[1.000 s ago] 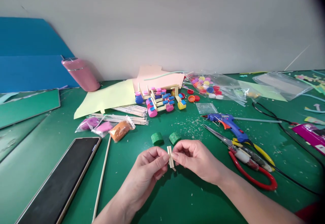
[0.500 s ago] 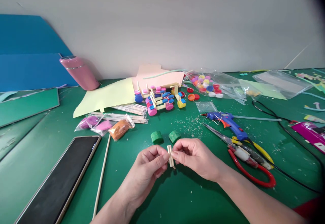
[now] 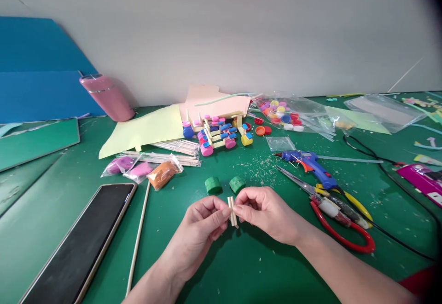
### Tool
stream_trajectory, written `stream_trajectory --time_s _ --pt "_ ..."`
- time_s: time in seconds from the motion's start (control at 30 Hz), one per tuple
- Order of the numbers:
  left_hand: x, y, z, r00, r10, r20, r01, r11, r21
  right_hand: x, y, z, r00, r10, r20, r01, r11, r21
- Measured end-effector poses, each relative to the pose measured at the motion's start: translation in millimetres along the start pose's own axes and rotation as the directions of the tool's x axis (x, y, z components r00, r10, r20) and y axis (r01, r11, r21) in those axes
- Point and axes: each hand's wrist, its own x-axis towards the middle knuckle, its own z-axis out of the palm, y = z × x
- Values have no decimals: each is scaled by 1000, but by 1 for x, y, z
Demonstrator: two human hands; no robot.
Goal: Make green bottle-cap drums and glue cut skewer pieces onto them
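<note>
Between my two hands are short wooden sticks point(image 3: 233, 216), pressed side by side and standing nearly upright above the table. My left hand point(image 3: 206, 223) pinches them from the left with thumb and fingers. From the other side my right hand point(image 3: 264, 212) grips them the same way, thumb against the wood. Fingertips hide part of the sticks, and a small bit of wood pokes out at their lower end. Just beyond my fingers two green bottle caps sit on the table, a left cap point(image 3: 213, 185) and a right cap point(image 3: 237, 184).
A glue gun point(image 3: 309, 163), red-handled scissors point(image 3: 341, 226) and yellow-handled pliers lie to the right, with a black cord. On the left are a phone point(image 3: 79, 244), a long wooden stick point(image 3: 138, 239) and bagged clay point(image 3: 162, 175). Behind stand small cap-and-stick pieces point(image 3: 217, 136) and a pink tumbler point(image 3: 108, 98).
The hands and the sticks hold almost the same pose. The whole view has shifted very slightly.
</note>
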Motion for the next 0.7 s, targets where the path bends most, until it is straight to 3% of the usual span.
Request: stream_trajectory --time_s 0.7 --pt "-1 3 0 1000 -2 19 2 1000 -6 1 2 -1 1000 7 0 -7 999 41"
